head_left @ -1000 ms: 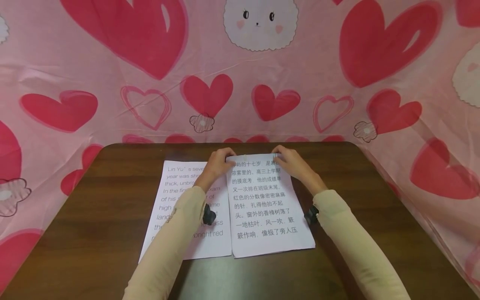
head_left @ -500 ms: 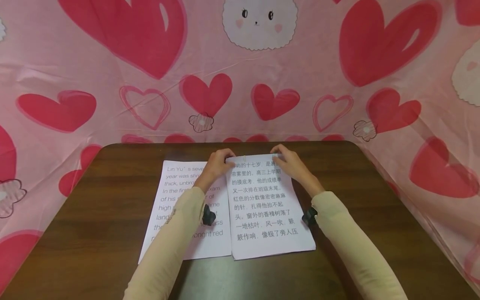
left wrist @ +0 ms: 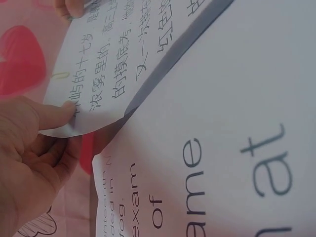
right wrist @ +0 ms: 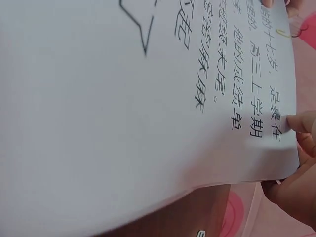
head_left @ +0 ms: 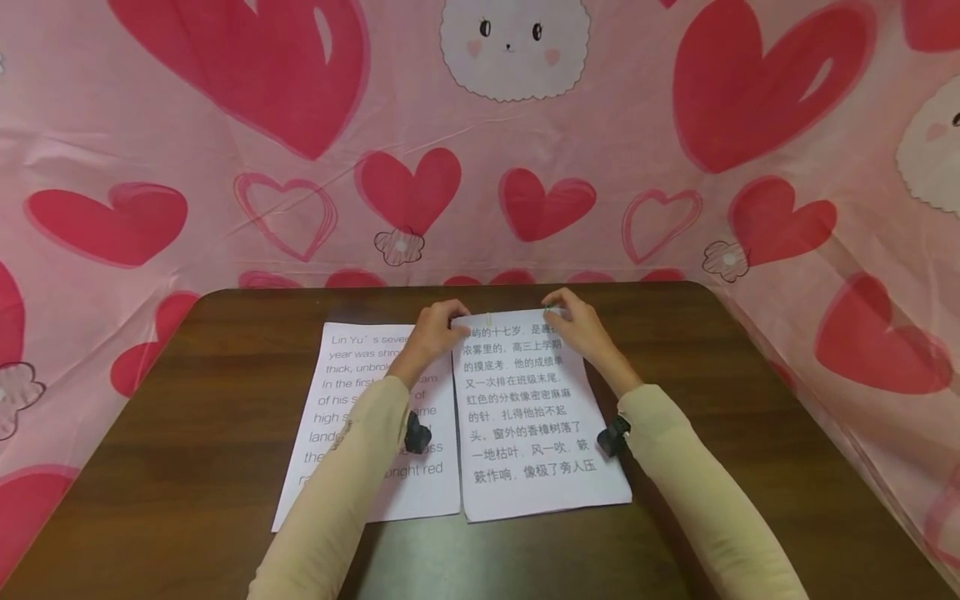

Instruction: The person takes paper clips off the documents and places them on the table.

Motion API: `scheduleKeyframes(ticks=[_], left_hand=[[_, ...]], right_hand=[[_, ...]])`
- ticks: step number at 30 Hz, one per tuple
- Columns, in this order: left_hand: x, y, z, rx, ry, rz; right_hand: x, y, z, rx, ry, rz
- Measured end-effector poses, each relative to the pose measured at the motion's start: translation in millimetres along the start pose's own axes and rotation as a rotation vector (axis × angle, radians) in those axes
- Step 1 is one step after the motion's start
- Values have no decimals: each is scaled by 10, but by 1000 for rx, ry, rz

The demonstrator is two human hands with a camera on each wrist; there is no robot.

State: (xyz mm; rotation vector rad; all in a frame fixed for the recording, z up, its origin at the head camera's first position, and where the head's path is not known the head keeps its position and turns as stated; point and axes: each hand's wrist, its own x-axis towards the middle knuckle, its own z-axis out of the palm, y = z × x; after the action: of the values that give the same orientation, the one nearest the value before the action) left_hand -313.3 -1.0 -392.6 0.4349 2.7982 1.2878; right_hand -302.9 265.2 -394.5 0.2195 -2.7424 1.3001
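A stack of sheets printed with Chinese text (head_left: pixel 525 492) has its top edge raised in both hands. My left hand (head_left: pixel 429 333) pinches its top left corner, thumb on the printed face and fingers behind, as the left wrist view shows. At the top right corner my right hand (head_left: pixel 581 325) pinches the same stack, its thumb (right wrist: pixel 301 121) over the print. A yellow paper clip (left wrist: pixel 60 75) sits on the top edge between the hands. To the left lie sheets with English text (head_left: pixel 412 500), partly covered by my left forearm.
Both sets of paper are on a dark wooden table (head_left: pixel 187 467), side by side with a narrow gap. Behind it hangs a pink cloth (head_left: pixel 480 133) printed with hearts. A small black device (head_left: pixel 417 433) is strapped at the left wrist, another black device (head_left: pixel 615 435) at the right.
Both hands keep their grip on the top corners of the Chinese-text sheets. The right wrist has shifted slightly left, and the head view has turned a little to the right.
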Motion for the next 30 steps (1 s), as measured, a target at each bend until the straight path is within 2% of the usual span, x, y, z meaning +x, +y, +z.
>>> scheduleKeyframes(ticks=[6, 20, 24, 30], left_hand=[[-2, 1, 32, 2, 3, 14], [-13, 6, 31, 8, 5, 3], [-24, -6, 27, 19, 7, 7], [-32, -21, 10, 30, 8, 6]], right_hand=[[-16, 31, 36, 70, 34, 52], [-9, -35, 56, 336, 61, 182], [25, 18, 49, 383, 110, 184], [30, 74, -79, 427, 169, 150]])
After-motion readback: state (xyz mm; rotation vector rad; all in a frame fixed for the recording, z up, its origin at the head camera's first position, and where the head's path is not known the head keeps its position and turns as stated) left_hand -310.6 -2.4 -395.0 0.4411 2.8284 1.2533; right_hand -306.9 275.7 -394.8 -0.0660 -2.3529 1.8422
